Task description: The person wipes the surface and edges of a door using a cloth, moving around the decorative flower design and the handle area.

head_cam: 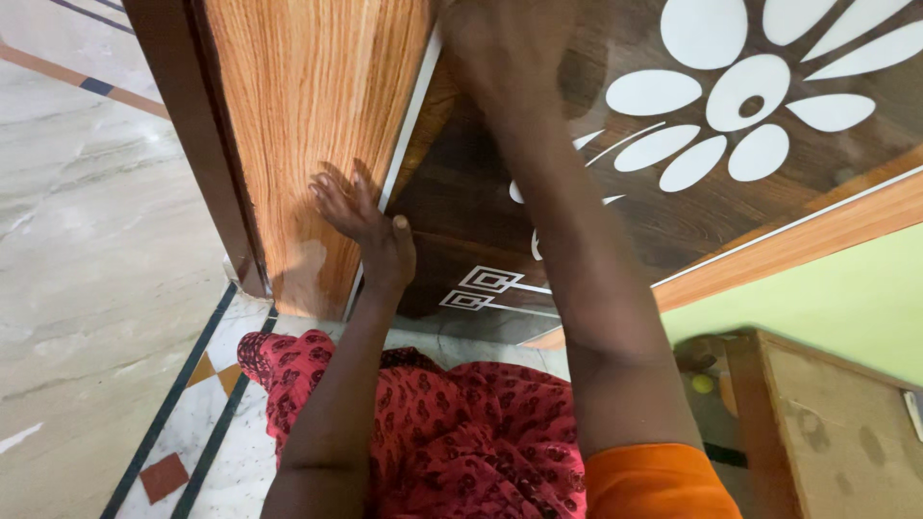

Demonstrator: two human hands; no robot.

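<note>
Left hand: fingers spread, palm laid flat against the light wood-grain door frame, near its lower end and just beside the white strip where frame meets door; it grips nothing. Right hand: raised to the upper edge of the view, blurred and partly cut off, resting on or close to the dark door; whether its fingers are spread or curled cannot be told. Right forearm crosses the door's lower left part, orange sleeve at the bottom edge. Door: dark brown wood grain, white flower inlay toward its upper right, two small white square motifs near its bottom corner, a lighter wood band along one edge. Below the hands: red patterned cloth of the person's clothing. Floor: pale marble to the left, bordered by dark lines and coloured tile insets. Right side: green wall, brown cardboard box, small yellow-green ball beside it. Risk, as a judgement: the left fingers lie next to the seam of door and frame, so a door swinging shut could pinch them; weight leaned on a door free to move could unbalance the person. Hidden or unclear: hinge, handle, the right fingertips, and whether the door stands ajar.
</note>
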